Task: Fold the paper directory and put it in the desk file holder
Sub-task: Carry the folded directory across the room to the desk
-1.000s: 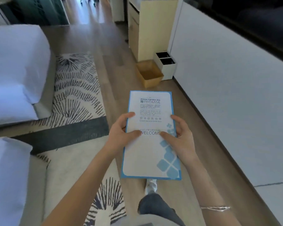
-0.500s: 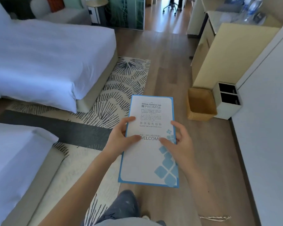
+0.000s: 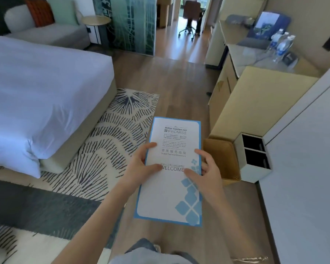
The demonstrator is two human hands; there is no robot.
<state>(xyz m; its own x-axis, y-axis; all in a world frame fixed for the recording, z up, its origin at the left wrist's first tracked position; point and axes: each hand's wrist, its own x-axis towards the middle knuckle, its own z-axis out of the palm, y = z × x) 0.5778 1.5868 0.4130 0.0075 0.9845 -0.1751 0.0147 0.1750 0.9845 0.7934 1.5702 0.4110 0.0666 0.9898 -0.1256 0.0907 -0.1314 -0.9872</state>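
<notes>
The paper directory (image 3: pixel 171 195) is a tall white leaflet with a blue border, folded flat and held out in front of me over the wooden floor. My left hand (image 3: pixel 139 166) grips its left edge with the thumb on the front. On the right edge sits my right hand (image 3: pixel 206 174), thumb pressed near the word WELCOME. A blue upright holder or folder (image 3: pixel 265 25) stands on the desk (image 3: pixel 234 33) at the far right; I cannot tell whether it is the file holder.
A white bed (image 3: pixel 38 96) fills the left, with a patterned rug (image 3: pixel 107 149) beside it. A wooden bin (image 3: pixel 223 161) and a white two-slot box (image 3: pixel 255 157) stand on the floor at right. Water bottles (image 3: pixel 280 44) sit on the counter. An office chair (image 3: pixel 191 21) is far down the corridor.
The view has swung up and left: the bed, the desk and the corridor have come into sight. Both hands hold the directory the same way throughout.
</notes>
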